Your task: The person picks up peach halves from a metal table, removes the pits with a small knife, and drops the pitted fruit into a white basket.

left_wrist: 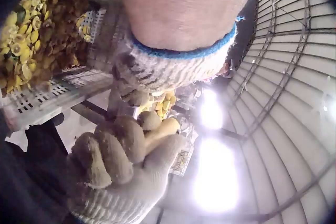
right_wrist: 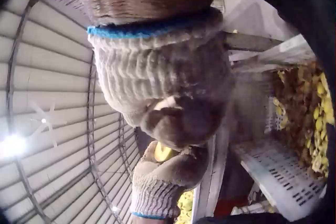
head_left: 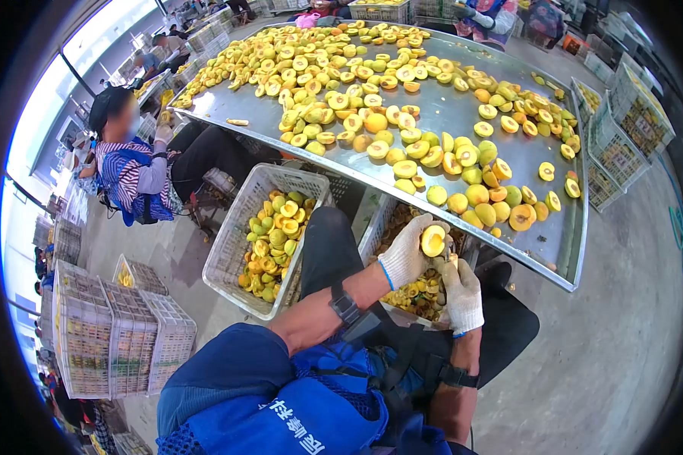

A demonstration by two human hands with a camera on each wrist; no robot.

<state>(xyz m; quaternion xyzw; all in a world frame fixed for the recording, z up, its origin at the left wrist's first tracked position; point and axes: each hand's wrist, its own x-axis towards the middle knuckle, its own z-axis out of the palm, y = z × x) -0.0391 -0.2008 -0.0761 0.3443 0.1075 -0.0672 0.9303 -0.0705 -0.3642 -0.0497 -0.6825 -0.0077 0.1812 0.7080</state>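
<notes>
My left hand, in a white knitted glove, holds a yellow peach half with its cut face up. Close beside it, my gloved right hand has its fingers curled round a slim tan thing, mostly hidden by the glove; I cannot tell what it is. In the right wrist view the peach half shows between the left fingers, just below the right hand. Both hands are over a crate of scraps and yellow pieces between my knees, close to the metal table's edge.
Many halved peaches cover much of the metal table. A white crate of peach halves stands to my left. Stacked crates are at far left, others at right. A seated person works at the table's left.
</notes>
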